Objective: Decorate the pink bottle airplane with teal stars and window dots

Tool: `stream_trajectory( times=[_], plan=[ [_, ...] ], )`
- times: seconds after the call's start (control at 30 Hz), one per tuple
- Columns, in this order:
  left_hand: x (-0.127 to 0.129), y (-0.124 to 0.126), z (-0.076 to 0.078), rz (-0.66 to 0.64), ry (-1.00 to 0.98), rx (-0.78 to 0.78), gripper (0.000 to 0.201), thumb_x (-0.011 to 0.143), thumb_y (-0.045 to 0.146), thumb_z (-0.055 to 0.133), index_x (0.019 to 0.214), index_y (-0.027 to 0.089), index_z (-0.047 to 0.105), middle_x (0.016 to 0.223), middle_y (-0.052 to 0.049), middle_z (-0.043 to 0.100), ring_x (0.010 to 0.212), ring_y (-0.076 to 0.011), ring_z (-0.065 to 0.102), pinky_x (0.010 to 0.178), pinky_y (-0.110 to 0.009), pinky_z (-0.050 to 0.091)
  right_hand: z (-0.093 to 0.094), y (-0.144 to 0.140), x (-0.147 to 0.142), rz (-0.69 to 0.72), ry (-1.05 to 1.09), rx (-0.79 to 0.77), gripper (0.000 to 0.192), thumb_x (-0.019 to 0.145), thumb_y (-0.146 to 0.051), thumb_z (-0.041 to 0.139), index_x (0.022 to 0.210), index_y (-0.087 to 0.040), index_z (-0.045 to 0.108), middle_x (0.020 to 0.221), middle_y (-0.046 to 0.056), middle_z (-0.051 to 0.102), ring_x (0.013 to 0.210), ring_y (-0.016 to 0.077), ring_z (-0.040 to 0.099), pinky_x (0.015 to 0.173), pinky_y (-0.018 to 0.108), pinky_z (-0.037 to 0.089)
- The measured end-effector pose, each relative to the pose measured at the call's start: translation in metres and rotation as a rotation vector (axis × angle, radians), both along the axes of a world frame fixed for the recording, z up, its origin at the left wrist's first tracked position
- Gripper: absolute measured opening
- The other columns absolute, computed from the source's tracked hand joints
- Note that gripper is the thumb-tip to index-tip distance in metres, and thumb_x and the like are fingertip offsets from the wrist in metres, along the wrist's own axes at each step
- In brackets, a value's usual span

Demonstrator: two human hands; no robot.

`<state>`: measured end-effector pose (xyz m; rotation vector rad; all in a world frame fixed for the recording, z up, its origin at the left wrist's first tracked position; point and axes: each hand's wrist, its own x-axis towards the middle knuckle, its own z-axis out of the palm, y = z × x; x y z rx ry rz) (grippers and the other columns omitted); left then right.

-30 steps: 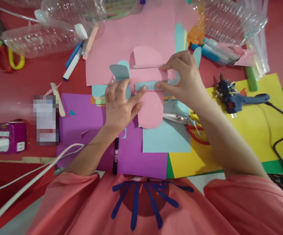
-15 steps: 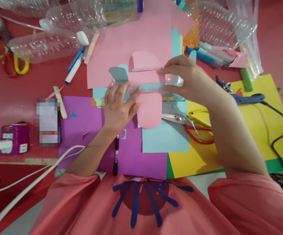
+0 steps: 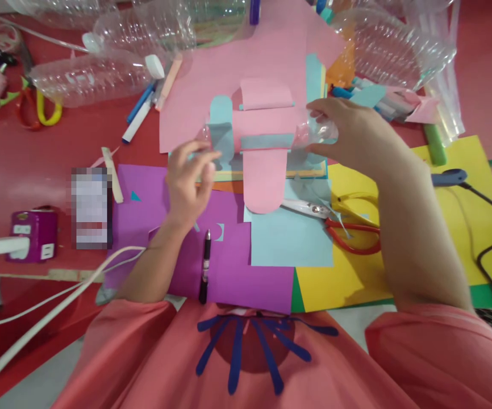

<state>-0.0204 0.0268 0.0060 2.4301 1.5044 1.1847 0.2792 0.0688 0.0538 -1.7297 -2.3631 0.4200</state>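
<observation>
A clear plastic bottle wrapped in pink paper [image 3: 267,128] lies sideways above the paper sheets, with pink paper wings, a blue strip along its side and a blue tail piece at its left end. My right hand [image 3: 352,136] grips the bottle's clear right end. My left hand [image 3: 188,179] holds the bottle's left end by the blue tail, fingers curled around it. A large pink sheet [image 3: 229,68] lies behind the bottle.
Purple [image 3: 165,227], light blue [image 3: 291,238] and yellow [image 3: 454,227] sheets cover the red table. Red-handled scissors [image 3: 344,227] lie right of centre, a black pen [image 3: 205,264] near me. A blue glue gun [image 3: 448,178] sits right; empty bottles [image 3: 96,74] and markers at the back.
The bottle has been lifted and shifted slightly right. My left hand slid from the middle of the bottle to its left end; my right hand moved from the pink wrap to the clear right end.
</observation>
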Motion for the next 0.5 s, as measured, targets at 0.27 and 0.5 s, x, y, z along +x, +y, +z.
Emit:
stream_trajectory(
  times=[0.27,0.5],
  plan=[
    [-0.109,0.064,-0.053,0.503,0.104,-0.253,0.057,0.096,0.031,0.055,0.144,0.015,0.028,0.156,-0.008,0.034,0.146,-0.0281,0.023,0.12,-0.06,0.015,0.011,0.0,-0.006,-0.008,-0.087,-0.164,0.078,0.079,-0.013,0.072,0.148,-0.011,0.034,0.152,0.019,0.041,0.145,0.0348,0.035,0.119,0.059,0.031],
    [-0.102,0.062,-0.041,0.601,0.191,-0.267,0.031,0.083,0.024,0.069,0.111,0.017,0.057,0.111,-0.006,0.066,0.109,-0.027,0.053,0.104,-0.056,0.037,0.029,-0.008,0.006,-0.008,-0.135,-0.144,0.074,0.081,-0.022,0.074,0.146,-0.018,0.038,0.159,0.016,0.031,0.15,0.0321,0.026,0.124,0.056,0.025]
  ],
)
